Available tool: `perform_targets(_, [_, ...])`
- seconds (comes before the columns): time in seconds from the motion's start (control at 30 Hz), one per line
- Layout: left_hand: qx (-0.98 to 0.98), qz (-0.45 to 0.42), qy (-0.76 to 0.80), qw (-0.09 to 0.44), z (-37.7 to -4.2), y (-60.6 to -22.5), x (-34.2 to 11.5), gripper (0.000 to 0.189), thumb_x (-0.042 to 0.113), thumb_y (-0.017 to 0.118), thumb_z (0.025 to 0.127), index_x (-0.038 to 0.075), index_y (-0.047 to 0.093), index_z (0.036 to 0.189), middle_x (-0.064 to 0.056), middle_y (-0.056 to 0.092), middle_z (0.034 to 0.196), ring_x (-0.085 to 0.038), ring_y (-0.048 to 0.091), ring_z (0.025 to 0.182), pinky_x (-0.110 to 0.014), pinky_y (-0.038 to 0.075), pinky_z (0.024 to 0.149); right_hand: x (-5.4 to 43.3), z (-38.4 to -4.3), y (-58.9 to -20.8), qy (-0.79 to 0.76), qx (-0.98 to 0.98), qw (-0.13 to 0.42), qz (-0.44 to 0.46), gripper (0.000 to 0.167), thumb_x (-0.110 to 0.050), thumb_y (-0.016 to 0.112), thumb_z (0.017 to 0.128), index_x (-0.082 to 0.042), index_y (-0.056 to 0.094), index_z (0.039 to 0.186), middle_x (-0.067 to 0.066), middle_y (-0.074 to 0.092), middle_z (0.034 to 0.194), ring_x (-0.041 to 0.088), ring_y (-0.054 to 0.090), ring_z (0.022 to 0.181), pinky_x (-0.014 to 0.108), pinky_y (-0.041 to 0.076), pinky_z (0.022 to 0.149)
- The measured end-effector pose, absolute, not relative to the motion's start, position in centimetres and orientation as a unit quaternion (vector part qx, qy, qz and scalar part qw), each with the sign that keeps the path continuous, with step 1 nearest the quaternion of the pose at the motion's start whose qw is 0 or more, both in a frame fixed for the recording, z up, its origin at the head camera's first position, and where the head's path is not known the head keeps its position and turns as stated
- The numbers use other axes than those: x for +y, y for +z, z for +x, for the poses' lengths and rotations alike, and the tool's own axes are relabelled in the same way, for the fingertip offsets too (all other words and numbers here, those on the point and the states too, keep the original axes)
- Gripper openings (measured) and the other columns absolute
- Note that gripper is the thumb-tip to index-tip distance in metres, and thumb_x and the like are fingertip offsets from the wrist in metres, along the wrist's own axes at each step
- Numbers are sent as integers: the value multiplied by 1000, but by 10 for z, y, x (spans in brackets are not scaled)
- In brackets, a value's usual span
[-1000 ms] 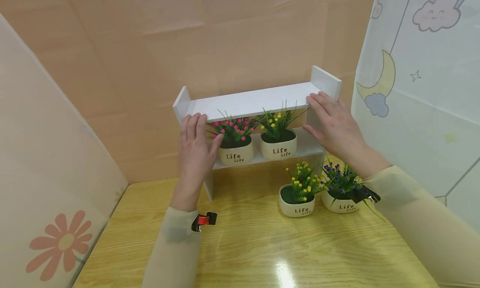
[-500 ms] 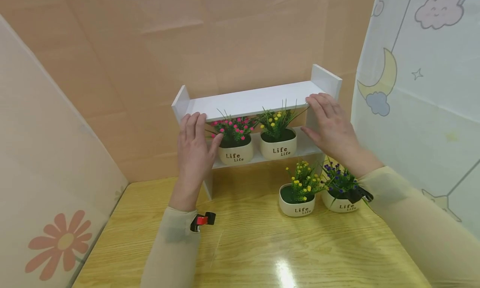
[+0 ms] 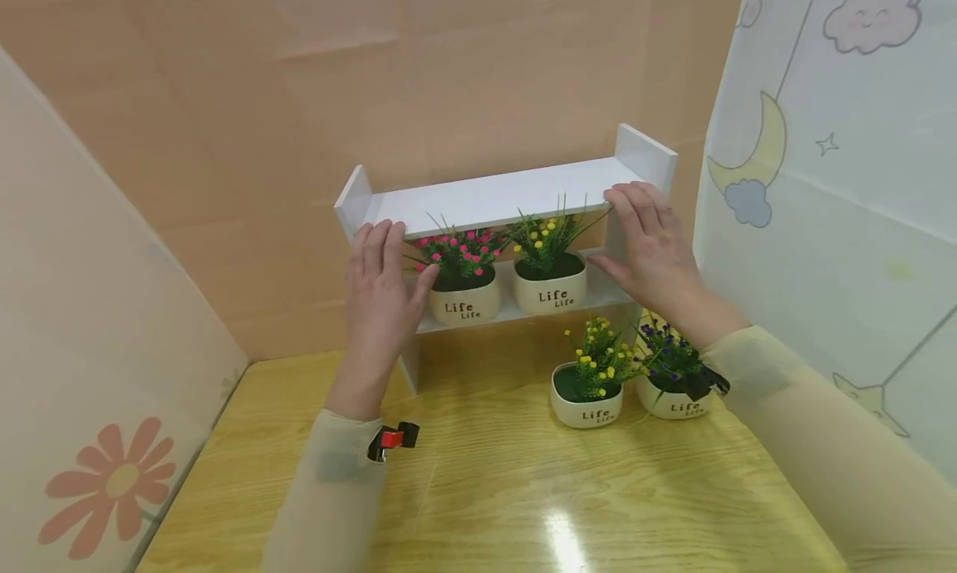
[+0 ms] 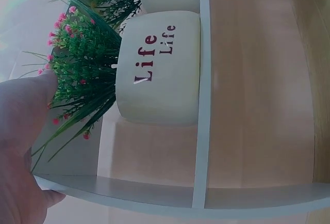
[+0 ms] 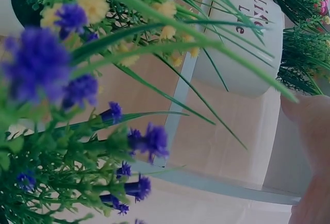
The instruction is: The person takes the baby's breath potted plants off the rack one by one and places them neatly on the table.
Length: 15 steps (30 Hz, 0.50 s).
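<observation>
A white two-tier shelf (image 3: 489, 195) stands against the back wall. My left hand (image 3: 380, 299) grips its upper left end, fingers over the top board and thumb below the front edge; in the left wrist view, a fingertip (image 4: 54, 198) shows past the side panel. At the upper right end my right hand (image 3: 652, 253) holds the board the same way, its thumb pointing inward beneath. On the lower tier sit two cream "Life" pots, a pink-flowered one (image 3: 465, 303) beside the left thumb and a yellow-flowered one (image 3: 551, 295) near the right thumb.
On the wooden table (image 3: 478, 490), in front of the shelf's right side, stand a yellow-flowered pot (image 3: 586, 408) and a purple-flowered pot (image 3: 673, 400). Purple blooms (image 5: 36, 64) crowd the right wrist view. Printed sheets hang left and right, with a tan backdrop (image 3: 486, 66) behind.
My right hand and forearm have shifted slightly left, the thumb reaching further inward. The left hand keeps its place on the shelf. The whole head view has drifted a little.
</observation>
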<state>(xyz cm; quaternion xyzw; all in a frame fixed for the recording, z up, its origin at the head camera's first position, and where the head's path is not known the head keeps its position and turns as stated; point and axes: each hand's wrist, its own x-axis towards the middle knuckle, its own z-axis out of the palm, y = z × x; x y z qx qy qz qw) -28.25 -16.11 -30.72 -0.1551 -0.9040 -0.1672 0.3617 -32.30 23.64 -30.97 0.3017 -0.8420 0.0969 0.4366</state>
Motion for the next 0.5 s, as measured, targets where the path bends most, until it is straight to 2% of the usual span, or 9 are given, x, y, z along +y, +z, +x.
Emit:
perform_targets(0.2, [-905,-160,-169,356,-280,-305,-163,76,43,66,112,3,34,167,-18,30,172,-38,14,166,-46,10,137,235,-323,-310,83,-852,429,289,106,-21,97,85,4,30,163,30,36,161,49,29,153,50,17,135])
perform_targets(0.5, [-885,-178,-221,370,-271,-309,-164,81,40,74,108,2,36,168,-17,24,177,-36,9,169,-62,19,133,233,-321,-310,84,-854,426,285,104,-24,96,87,5,30,162,30,35,160,49,28,153,52,18,134])
